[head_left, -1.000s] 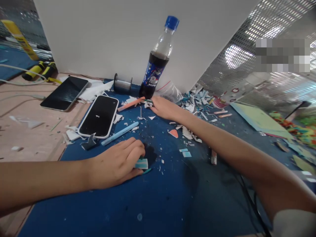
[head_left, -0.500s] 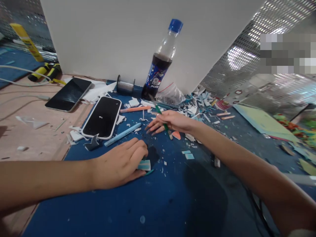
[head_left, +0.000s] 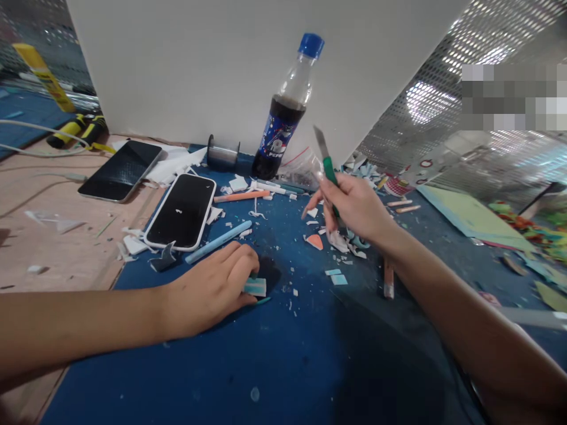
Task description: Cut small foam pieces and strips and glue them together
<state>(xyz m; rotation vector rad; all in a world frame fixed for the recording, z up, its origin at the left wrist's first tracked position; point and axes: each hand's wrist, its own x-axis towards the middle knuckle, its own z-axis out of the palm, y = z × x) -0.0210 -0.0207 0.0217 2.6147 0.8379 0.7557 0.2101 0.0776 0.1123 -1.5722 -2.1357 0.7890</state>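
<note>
My right hand (head_left: 357,203) is closed around a green-handled craft knife (head_left: 329,170), held above the blue mat (head_left: 283,360) with its blade pointing up. Below that hand lie white and bluish scraps and an orange chip (head_left: 314,241). My left hand (head_left: 217,289) rests low on the mat, fingers curled over a small flat piece with light-blue and white stripes (head_left: 256,287). A thin teal sliver (head_left: 264,300) shows beside the thumb. Just beyond the left knuckles lie a light-blue pen-like stick (head_left: 219,242) and a white-edged phone (head_left: 181,211).
A Pepsi bottle (head_left: 283,118) stands before a white panel (head_left: 199,65), near a clear spool (head_left: 223,153) and a zip bag (head_left: 303,168). A second phone (head_left: 121,171) lies on the left. Offcuts are strewn across the back; yellow-green sheets (head_left: 469,221) lie at right.
My right hand has moved right and slightly up from the scraps, turning the knife so its blade stands higher. My left hand keeps its hold, nearly still.
</note>
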